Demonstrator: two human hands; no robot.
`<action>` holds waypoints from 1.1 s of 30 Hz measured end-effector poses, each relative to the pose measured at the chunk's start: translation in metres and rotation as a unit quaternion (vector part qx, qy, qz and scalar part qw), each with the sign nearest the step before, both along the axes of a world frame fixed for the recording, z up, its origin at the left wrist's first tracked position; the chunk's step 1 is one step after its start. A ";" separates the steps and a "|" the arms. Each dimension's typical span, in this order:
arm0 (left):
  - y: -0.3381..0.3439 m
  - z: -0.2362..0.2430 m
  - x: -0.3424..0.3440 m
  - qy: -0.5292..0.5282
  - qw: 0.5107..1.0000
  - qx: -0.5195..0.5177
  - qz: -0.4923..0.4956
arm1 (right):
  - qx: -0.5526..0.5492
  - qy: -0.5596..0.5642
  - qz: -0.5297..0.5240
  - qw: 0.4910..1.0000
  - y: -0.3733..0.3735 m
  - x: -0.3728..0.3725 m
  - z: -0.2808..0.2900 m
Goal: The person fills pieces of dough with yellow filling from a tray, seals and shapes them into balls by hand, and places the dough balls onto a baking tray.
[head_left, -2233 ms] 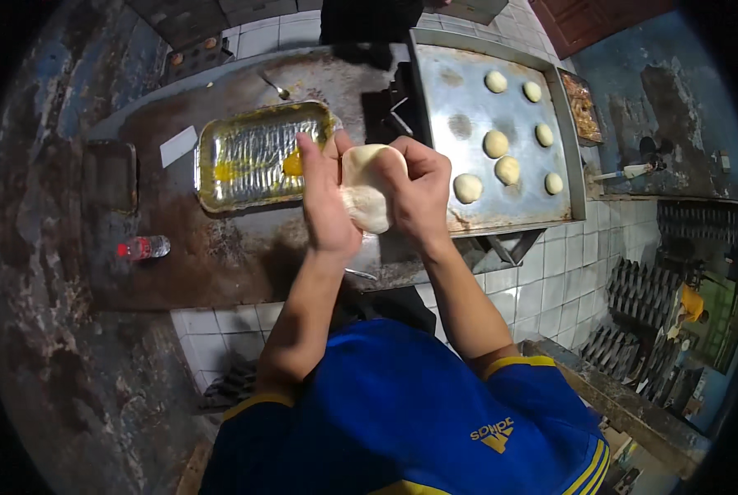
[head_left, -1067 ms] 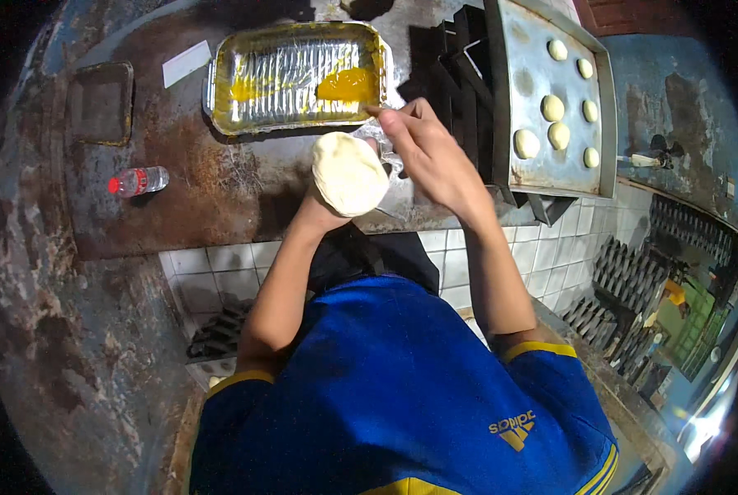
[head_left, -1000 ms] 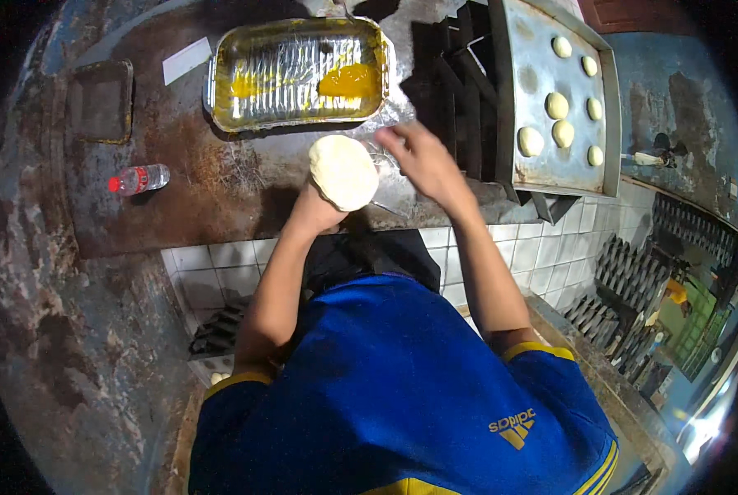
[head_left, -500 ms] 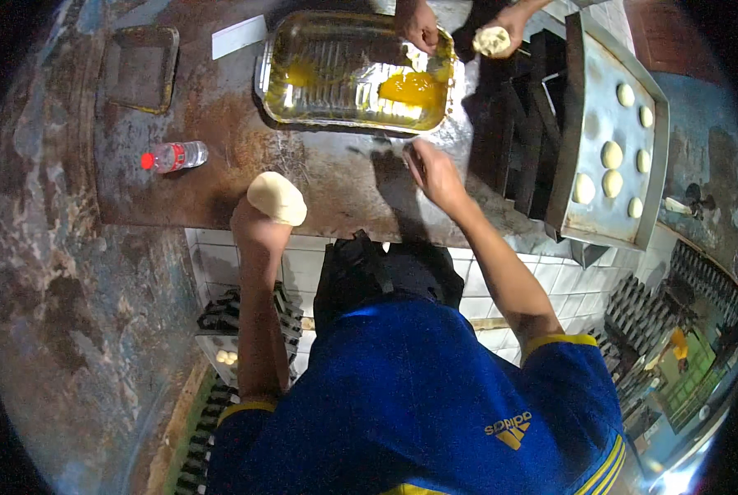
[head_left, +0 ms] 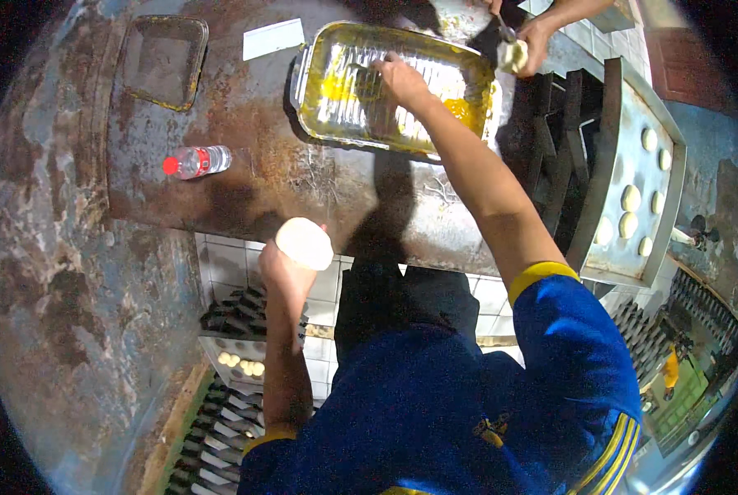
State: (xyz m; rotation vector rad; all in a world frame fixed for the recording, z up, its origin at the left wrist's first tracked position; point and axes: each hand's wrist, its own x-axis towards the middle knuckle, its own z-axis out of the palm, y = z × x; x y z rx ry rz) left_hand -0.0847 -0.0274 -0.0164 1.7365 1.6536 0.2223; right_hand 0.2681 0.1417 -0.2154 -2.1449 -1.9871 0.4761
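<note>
A round, pale piece of dough [head_left: 305, 243] rests in my left hand [head_left: 280, 276], its fingers curled round it at the table's near edge. My right hand [head_left: 404, 81] reaches over the metal tray [head_left: 305, 124], fingers closed. A thin dark thing shows by its fingertips, too small to make out. Yellow oily liquid [head_left: 460, 111] pools in the tray's right part, with more smeared on the left. At the far right, a co-worker's hand [head_left: 536, 45] holds another piece of dough [head_left: 515, 56], and a narrow tool touches it.
A plastic bottle with a red cap [head_left: 196, 162] lies on the table's left, below an empty shallow pan [head_left: 161, 62]. A white card [head_left: 272, 40] lies beside the tray. On the right, a metal baking sheet [head_left: 612, 262] holding several dough balls sits on stacked dark racks [head_left: 571, 140].
My right hand has moved from the tray's near side to over its middle. The co-worker's hand has left the tray. The view has shifted, and my left hand still holds the dough.
</note>
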 end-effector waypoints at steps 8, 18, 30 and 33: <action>0.007 -0.011 -0.016 0.053 0.998 -0.008 -0.030 | -0.100 0.100 0.154 0.978 -0.066 -0.020 0.006; 0.020 -0.028 -0.016 0.096 0.992 0.075 -0.043 | -0.070 0.011 0.066 0.995 -0.011 0.009 0.008; 0.042 -0.031 -0.009 0.089 0.993 0.076 0.010 | -0.180 0.441 0.107 0.873 -0.087 -0.019 0.075; 0.048 -0.037 0.010 -0.036 0.996 0.082 -0.032 | -0.140 0.473 0.104 0.864 -0.118 -0.035 0.151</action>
